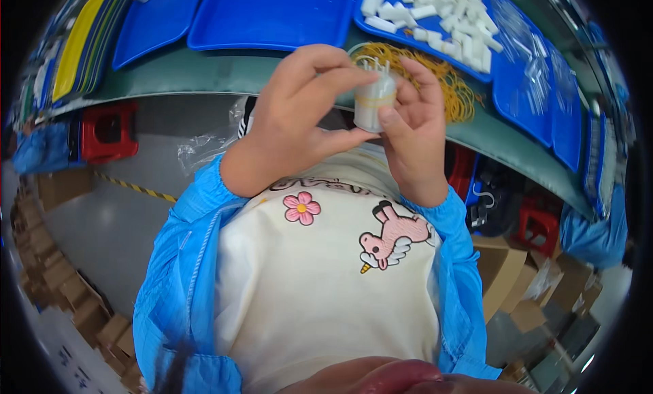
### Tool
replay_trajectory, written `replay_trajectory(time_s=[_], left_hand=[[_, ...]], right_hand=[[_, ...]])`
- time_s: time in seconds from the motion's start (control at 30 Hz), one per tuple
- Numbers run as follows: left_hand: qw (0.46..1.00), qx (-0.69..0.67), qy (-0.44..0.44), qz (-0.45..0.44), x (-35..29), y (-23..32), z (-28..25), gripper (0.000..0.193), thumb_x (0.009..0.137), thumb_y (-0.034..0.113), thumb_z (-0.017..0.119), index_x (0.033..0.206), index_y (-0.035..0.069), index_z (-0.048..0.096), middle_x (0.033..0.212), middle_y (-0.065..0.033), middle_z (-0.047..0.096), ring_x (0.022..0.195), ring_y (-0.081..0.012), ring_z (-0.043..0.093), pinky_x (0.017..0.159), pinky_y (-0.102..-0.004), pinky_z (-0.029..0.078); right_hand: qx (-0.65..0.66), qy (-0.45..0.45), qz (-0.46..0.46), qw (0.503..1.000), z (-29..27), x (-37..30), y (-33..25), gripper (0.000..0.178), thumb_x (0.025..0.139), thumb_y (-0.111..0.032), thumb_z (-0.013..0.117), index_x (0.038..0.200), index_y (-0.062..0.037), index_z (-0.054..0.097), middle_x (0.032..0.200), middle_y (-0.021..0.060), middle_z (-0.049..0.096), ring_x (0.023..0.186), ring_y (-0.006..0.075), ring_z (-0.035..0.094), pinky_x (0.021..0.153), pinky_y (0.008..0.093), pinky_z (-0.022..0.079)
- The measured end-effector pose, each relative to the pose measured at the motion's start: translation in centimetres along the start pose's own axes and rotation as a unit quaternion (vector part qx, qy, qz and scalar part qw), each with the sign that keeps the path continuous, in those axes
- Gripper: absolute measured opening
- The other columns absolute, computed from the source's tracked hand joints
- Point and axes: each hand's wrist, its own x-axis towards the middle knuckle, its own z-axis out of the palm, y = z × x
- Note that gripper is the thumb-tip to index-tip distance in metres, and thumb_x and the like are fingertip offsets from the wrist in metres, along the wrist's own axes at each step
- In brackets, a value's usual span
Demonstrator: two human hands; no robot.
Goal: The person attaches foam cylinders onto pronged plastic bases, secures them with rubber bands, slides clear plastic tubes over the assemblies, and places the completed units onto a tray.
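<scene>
Just beyond the table's near edge, I hold a small, upright, clear-and-white cylinder [367, 113] between both hands. Several thin pale prongs stick up from its top, and a yellow rubber band circles its middle. My left hand [289, 111] spans it, with fingertips at the prongs and the thumb at its base. My right hand [418, 125] grips its right side, thumb in front and fingers curled behind, partly hidden. Right behind the hands lies a loose pile of yellow rubber bands [452, 94].
On the green table [163, 77], a blue tray [374, 28] carries many short white cylinders [459, 16]. Further right, another blue tray [513, 111] has clear plastic tubes [537, 74]. A bare blue tray [272, 16] lies left. Red stools [109, 130] and cardboard boxes [503, 271] stand below.
</scene>
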Motion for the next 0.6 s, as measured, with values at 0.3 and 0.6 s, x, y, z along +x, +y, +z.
replay_trajectory(time_s=[0.3,0.6], left_hand=[[0.898,-0.309,-0.031,-0.311,0.2,0.3,-0.8,0.081,0.066,0.019,0.089,0.135,0.006,0.050,0.125,-0.0097,0.053,0.106,-0.0182,0.056,0.086,-0.0314,0.052],[0.929,-0.215,0.106,-0.284,5.7,-11.4,-9.7,0.042,0.079,0.008,0.076,0.118,0.004,0.062,0.102,-0.0061,0.067,0.094,-0.0146,0.065,0.083,-0.0293,0.054]], right_hand=[[-0.066,-0.050,-0.042,0.996,0.8,0.7,-0.4,0.064,0.086,0.007,0.060,0.140,-0.0044,0.028,0.132,0.0196,0.052,0.124,0.0275,0.052,0.103,0.0385,0.043],[-0.392,0.056,-0.180,0.900,-2.6,2.5,-3.8,0.033,0.088,0.003,0.057,0.120,0.0006,0.053,0.137,0.0197,0.049,0.122,0.0245,0.052,0.096,0.0343,0.044]])
